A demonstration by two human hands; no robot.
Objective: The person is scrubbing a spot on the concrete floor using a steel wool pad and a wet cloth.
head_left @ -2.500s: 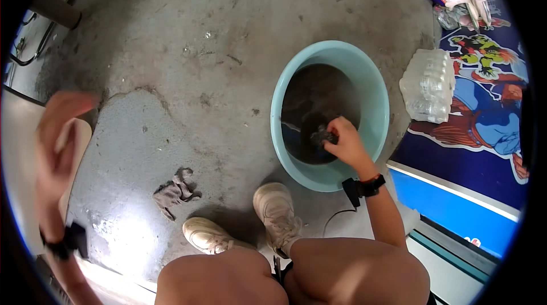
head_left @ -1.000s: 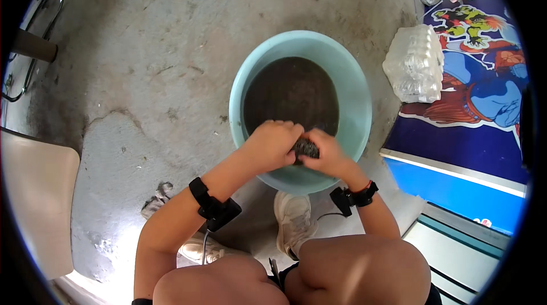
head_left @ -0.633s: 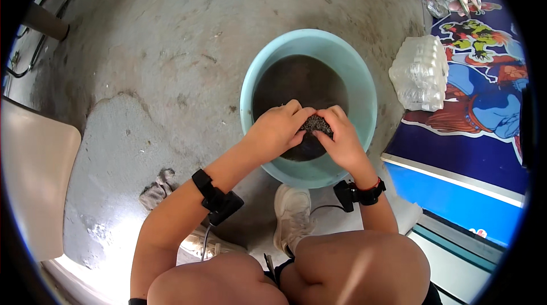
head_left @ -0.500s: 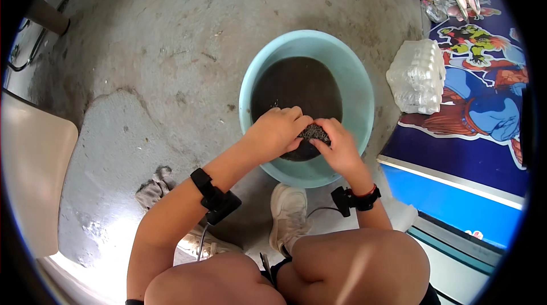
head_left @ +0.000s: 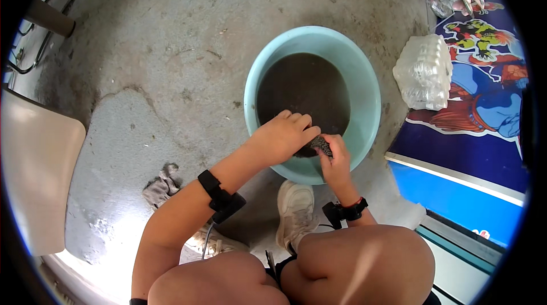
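Note:
A light blue plastic basin [head_left: 370, 100] stands on the concrete floor, filled with dark murky water [head_left: 302, 88]. Over its near rim, my left hand [head_left: 282, 134] and my right hand [head_left: 336, 159] both grip a small dark wet cloth [head_left: 319, 145], bunched between my fingers. Both wrists wear black bands. Most of the cloth is hidden by my hands.
A grey rag [head_left: 162, 182] lies on the floor at my left. My white shoes [head_left: 293, 214] sit just before the basin. A clear pack of bottles [head_left: 424, 71] rests at the right, by a colourful printed mat [head_left: 490, 111]. A pale chair seat [head_left: 34, 179] is at far left.
My left hand came in from the far left and joined my right hand on the cloth. Both hands have lifted it to the basin's near rim.

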